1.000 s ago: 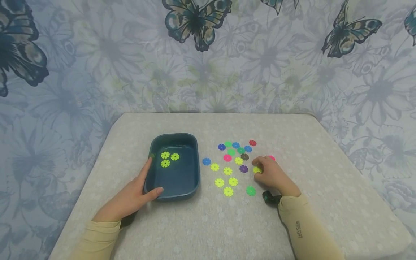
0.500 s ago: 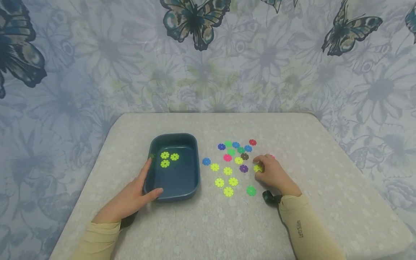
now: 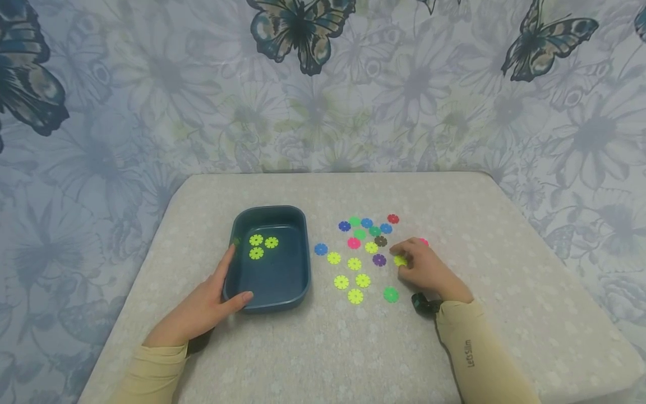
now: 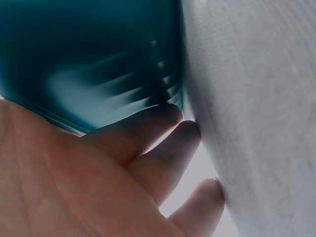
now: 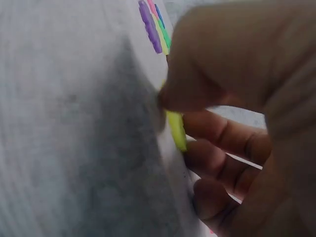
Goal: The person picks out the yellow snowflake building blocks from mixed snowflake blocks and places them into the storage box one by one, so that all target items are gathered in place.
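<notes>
My left hand [image 3: 199, 311] rests against the near left corner of a dark teal tray [image 3: 267, 306], its thumb over the rim. Nearly straight, its other fingers [image 4: 168, 163] lie along the outer wall in the left wrist view. Three yellow notched plastic interlocking discs lie inside the tray. Among the loose discs on the table, my right hand [image 3: 426, 269] pinches a yellow interlocking disc [image 5: 177, 131] low at the tabletop, thumb on one side and fingers on the other. Part of that disc is hidden by the thumb.
Several loose discs, yellow, green, blue, pink, red, brown and purple, lie flat right of the tray, including a green disc [image 3: 391, 294] nearer me. A pink disc [image 3: 424, 242] is partly hidden behind my right hand. The pale cloth-covered table [image 3: 313, 353] meets a patterned wall.
My right hand stays low around the yellow disc, with only slight shifts of the fingers. The left hand and tray stay in place. The head view has tilted slightly.
</notes>
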`<state>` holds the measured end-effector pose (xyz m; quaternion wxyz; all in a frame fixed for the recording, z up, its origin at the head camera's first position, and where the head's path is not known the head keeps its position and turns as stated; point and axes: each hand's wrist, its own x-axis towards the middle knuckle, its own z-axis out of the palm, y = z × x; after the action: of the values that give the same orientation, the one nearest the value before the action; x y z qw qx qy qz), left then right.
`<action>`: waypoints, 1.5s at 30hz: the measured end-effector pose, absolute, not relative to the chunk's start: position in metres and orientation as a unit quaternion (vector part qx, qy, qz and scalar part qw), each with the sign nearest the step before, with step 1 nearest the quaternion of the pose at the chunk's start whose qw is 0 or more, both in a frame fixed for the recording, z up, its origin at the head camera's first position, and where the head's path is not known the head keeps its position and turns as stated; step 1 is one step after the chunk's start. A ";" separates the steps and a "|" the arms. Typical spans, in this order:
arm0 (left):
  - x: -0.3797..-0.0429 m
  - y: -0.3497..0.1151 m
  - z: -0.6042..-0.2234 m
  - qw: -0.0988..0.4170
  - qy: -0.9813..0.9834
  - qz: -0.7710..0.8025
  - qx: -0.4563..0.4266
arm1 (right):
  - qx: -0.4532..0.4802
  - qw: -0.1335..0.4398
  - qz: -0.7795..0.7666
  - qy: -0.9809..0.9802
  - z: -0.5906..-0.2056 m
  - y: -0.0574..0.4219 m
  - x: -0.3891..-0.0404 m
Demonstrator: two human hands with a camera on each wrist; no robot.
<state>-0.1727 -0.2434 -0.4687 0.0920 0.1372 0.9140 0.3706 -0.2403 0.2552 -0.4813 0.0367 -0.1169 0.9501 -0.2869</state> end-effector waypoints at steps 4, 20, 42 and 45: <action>-0.174 -0.243 -0.467 0.090 0.914 0.371 0.140 | -0.111 0.043 -0.288 0.950 -0.480 0.255 -0.242; -0.175 -0.243 -0.471 0.090 0.916 0.365 0.139 | -0.097 0.061 -0.293 0.949 -0.477 0.255 -0.241; -0.173 -0.243 -0.469 0.089 0.916 0.366 0.137 | -0.106 0.042 -0.267 0.957 -0.478 0.248 -0.242; -0.173 -0.244 -0.470 0.087 0.915 0.367 0.140 | -0.103 0.033 -0.268 0.957 -0.478 0.247 -0.241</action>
<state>-0.1731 -0.2438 -0.4698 0.0873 0.1398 0.9154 0.3673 -0.2409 0.2471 -0.4778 0.0331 -0.1032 0.9574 -0.2676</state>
